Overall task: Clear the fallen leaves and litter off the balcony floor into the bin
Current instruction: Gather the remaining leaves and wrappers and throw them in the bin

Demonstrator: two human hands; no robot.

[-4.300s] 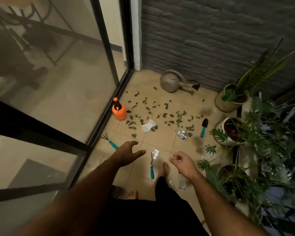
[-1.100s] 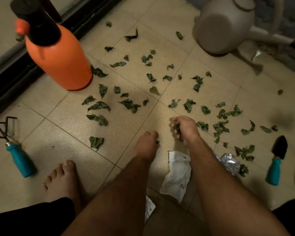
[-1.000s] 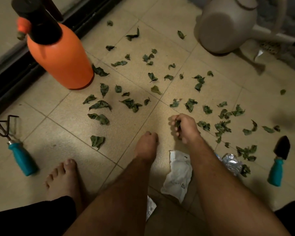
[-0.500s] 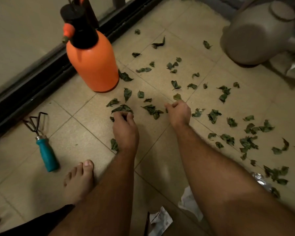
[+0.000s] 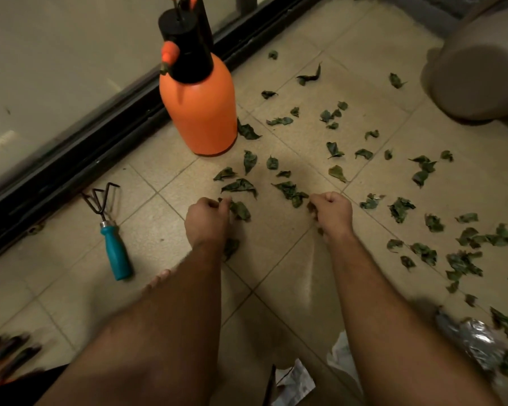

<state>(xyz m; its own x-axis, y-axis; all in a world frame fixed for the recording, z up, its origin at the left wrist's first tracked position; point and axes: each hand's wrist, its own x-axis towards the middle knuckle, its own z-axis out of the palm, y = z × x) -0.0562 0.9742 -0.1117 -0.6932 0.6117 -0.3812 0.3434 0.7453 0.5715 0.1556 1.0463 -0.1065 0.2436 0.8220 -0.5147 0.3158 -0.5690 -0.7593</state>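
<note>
Two hands picked up leaves from a tiled balcony floor.

The floor (image 5: 276,288) filled most of the frame. An orange spray bottle (image 5: 198,109) stood at the upper middle, and a watering can (image 5: 478,74) sat at the upper right. Leaves (image 5: 399,206) lay scattered across the middle and right. A small rake (image 5: 112,235) lay at the left. Shiny foil litter (image 5: 475,341) was at the lower right. The left hand (image 5: 207,219) pinched a leaf (image 5: 241,210) in the middle. The right hand (image 5: 332,212) was curled tight around some leaves.
</note>
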